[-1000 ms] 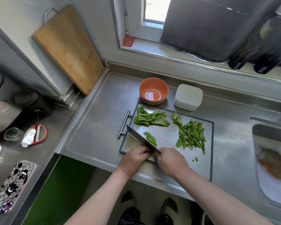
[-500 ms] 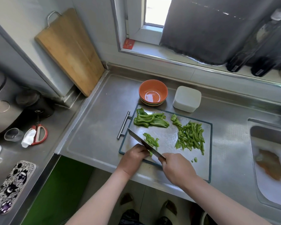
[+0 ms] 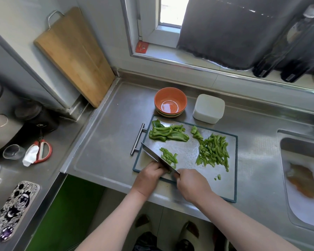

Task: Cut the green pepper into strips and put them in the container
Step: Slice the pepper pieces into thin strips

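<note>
The right hand (image 3: 192, 185), gripping the knife (image 3: 156, 156), has added strips (image 3: 168, 156) beside it; the left hand (image 3: 149, 175) hides its hold, and uncut pepper (image 3: 168, 135) remains.

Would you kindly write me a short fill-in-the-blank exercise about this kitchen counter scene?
1. The right hand grips a ____ over the cutting board.
2. The bowl behind the board is ____ in colour.
3. The white container stands to the bowl's ____.
4. The scissors on the left counter have ____ handles.

Missing words: knife, orange, right, red.
</note>
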`<state>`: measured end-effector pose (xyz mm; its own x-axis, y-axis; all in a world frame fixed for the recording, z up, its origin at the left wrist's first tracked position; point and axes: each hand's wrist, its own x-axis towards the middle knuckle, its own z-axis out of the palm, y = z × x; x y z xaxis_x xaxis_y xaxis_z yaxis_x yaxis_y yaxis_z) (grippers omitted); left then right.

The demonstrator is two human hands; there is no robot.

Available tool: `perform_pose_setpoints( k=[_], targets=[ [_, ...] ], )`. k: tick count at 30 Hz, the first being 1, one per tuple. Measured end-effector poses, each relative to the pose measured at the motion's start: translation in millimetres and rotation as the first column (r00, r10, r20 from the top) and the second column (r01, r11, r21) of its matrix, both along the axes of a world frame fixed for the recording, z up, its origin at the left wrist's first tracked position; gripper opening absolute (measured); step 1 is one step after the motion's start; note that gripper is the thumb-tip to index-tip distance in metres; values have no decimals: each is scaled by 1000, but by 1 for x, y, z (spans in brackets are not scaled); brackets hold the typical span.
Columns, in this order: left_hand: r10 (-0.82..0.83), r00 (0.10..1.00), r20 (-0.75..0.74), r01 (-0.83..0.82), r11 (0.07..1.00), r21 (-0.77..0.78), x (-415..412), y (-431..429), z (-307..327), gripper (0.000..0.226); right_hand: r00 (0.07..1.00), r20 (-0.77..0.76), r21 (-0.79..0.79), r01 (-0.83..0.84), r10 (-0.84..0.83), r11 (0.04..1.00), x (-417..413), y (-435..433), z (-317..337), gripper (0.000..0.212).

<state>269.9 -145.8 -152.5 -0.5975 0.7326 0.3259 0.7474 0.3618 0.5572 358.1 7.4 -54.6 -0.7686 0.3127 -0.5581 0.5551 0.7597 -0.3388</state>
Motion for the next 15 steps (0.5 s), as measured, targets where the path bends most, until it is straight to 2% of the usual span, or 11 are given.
perform_pose_setpoints(
  k=[6,15],
  targets=[
    [93,993,74,-93,996,-1,-1,-1,2,16,1000,-1,30,-27,27,999,-30,-10,-5,25],
    [115,993,29,-115,993,11,-1,-1,6,21,998,-58,-53,9,-12,999,0,0,14,33]
  ],
)
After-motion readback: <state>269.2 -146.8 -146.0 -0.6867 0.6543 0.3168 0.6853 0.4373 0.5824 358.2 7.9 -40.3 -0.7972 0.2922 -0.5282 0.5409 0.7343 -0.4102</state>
